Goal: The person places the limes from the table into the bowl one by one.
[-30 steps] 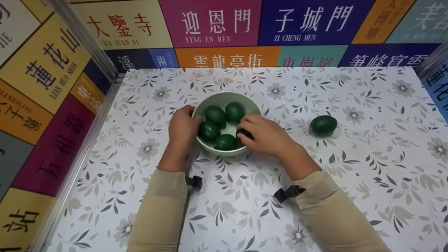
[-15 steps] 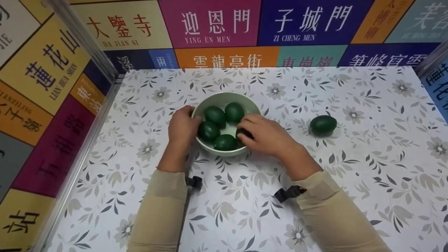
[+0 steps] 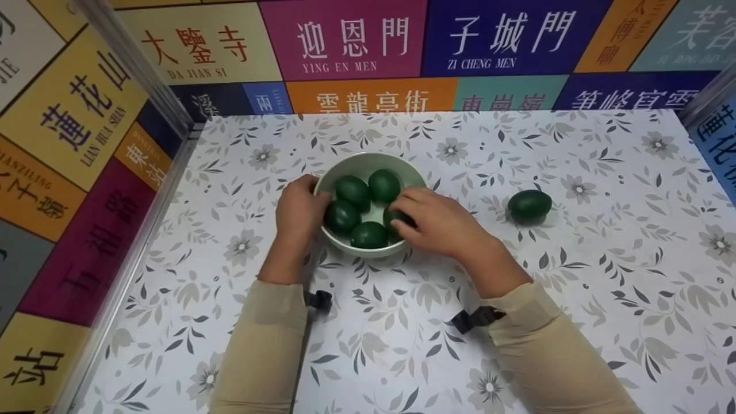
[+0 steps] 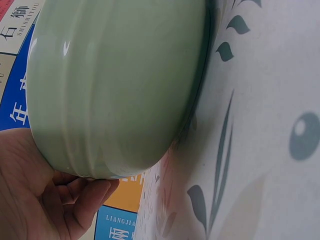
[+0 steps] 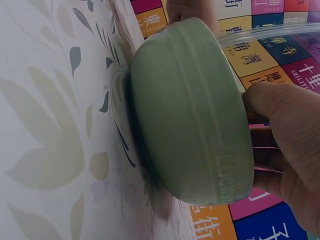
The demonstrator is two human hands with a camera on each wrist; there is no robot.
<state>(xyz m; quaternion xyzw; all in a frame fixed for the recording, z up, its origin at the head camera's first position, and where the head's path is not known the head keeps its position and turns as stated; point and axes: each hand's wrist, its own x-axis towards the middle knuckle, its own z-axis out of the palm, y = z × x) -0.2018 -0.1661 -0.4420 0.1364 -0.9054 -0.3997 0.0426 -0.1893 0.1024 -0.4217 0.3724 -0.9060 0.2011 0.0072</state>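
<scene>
A pale green bowl (image 3: 402,167) stands on the table with several dark green, smooth, egg-shaped fruits (image 3: 368,235) in it. My left hand (image 3: 300,210) grips the bowl's left rim. In the left wrist view, that hand's thumb side (image 4: 30,185) and bent fingers hold the bowl's side. My right hand (image 3: 440,221) reaches over the right rim, fingers curled round another green fruit (image 3: 393,220) inside the bowl, partly hidden by them. The right wrist view shows the bowl's outer wall (image 5: 190,115) hiding the fingertips. One more green fruit (image 3: 529,207) lies on the table to the right.
The table (image 3: 575,345) has a white cover with grey leaves and flowers. Upright panels with coloured printed signs (image 3: 345,40) border the back and both sides. Black straps (image 3: 478,318) with small devices sit at both sleeve cuffs.
Both hands and the bowl stay almost in place. The fruit under my right fingers shows slightly more and sits a little further left.
</scene>
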